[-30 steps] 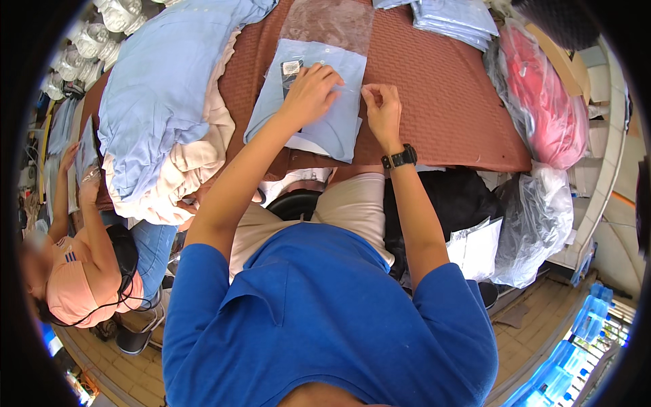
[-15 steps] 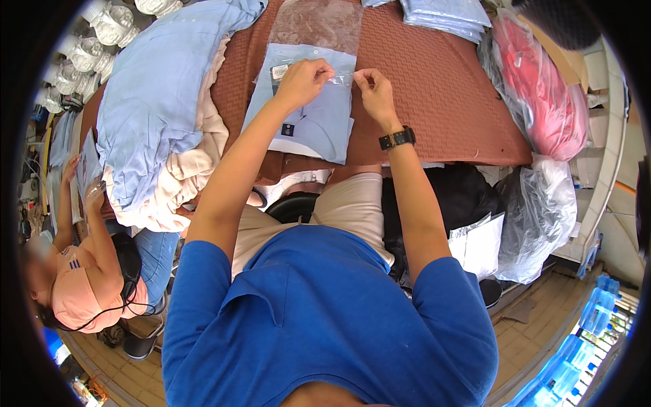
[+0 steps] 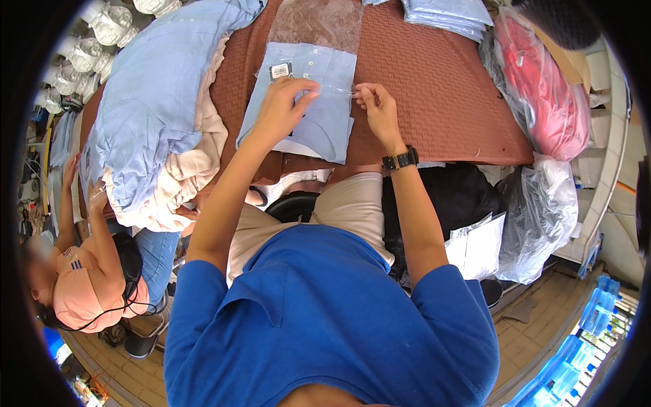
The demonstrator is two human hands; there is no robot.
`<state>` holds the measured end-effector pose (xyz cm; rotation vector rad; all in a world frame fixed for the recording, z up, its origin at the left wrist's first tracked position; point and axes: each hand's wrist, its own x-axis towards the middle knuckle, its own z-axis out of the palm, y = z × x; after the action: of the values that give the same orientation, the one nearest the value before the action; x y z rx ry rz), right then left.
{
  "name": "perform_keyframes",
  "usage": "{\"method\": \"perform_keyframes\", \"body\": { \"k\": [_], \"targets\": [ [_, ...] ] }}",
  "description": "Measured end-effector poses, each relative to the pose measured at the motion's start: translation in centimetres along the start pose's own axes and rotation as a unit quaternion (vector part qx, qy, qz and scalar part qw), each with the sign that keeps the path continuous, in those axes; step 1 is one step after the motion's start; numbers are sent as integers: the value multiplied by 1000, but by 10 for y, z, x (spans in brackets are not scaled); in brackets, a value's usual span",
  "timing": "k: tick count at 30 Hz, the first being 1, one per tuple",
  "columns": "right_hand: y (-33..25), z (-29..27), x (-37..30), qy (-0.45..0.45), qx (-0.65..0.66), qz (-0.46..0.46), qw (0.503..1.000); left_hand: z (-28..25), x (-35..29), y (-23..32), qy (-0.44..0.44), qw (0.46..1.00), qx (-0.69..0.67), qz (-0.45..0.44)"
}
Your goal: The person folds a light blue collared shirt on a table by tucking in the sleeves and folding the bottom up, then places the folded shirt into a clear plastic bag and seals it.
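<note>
A folded light blue shirt [image 3: 298, 125] lies on the brown-covered table in front of me, its upper part inside a clear plastic bag [image 3: 315, 27]. A row of buttons and a small barcode tag [image 3: 280, 70] show through the film. My left hand [image 3: 288, 108] is over the shirt's left half, fingers bent at the bag's edge, thumb a little apart from the forefinger. My right hand [image 3: 378, 112], with a dark watch on the wrist, pinches the same edge at the shirt's right side. Between the hands the film runs in a thin, shiny line.
A heap of light blue and cream garments [image 3: 163, 102] covers the table's left side. Bagged blue shirts [image 3: 447, 17] lie at the far right, near a plastic bag of red cloth [image 3: 539, 88]. A co-worker [image 3: 95, 271] sits at the left, handling a blue garment.
Both hands have come down toward me with the bag's edge, the left one also moving left. More shirt buttons now show above the hands.
</note>
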<state>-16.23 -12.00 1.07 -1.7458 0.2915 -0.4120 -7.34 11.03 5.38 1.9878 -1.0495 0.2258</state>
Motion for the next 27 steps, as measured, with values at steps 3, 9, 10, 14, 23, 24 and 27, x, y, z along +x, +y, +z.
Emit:
{"method": "perform_keyframes", "body": {
  "k": [3,9,10,14,23,24,27],
  "targets": [
    [7,1,-14,71,42,91,992,-25,-40,-18,148,979,116,-74],
    [7,23,-60,48,-79,87,992,-52,-101,-52,-17,932,41,-359],
    [5,26,-68,27,-116,99,988,-50,-101,-50,-36,938,68,-337],
    [-25,39,-82,-49,-189,83,977,-41,-103,-45,-23,944,98,-315],
    [3,52,-91,-16,151,179,972,-50,-91,-37,-50,896,-68,-436],
    [-3,51,-92,-23,208,210,955,-51,-89,-20,-8,875,-151,-460],
    [-35,48,-90,-29,305,290,907,-51,-97,0,63,836,-274,-471]
  ]
}}
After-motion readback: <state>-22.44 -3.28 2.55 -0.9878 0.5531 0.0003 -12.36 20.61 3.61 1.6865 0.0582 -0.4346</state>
